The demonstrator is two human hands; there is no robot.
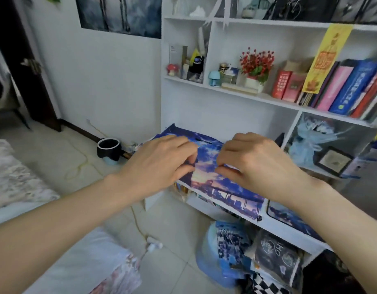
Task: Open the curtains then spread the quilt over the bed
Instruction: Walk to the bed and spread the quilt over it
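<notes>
A small blue curtain [206,162] printed with a cloudy sky hangs across a low compartment of the white bookshelf [204,115]. My left hand [160,160] pinches the cloth from the left. My right hand [257,160] pinches it from the right. The two hands are close together near the curtain's middle, with a narrow strip of cloth between them. The bed [81,262] lies at the lower left with a pale sheet, and a crumpled floral quilt [11,177] sits on it at the far left.
A black pot [109,148] stands on the tiled floor by the wall. A yellowish cable [138,225] runs across the floor to a white plug. A blue bag [225,251] and dark bags lie under the shelf. A dark door [24,60] is at the far left.
</notes>
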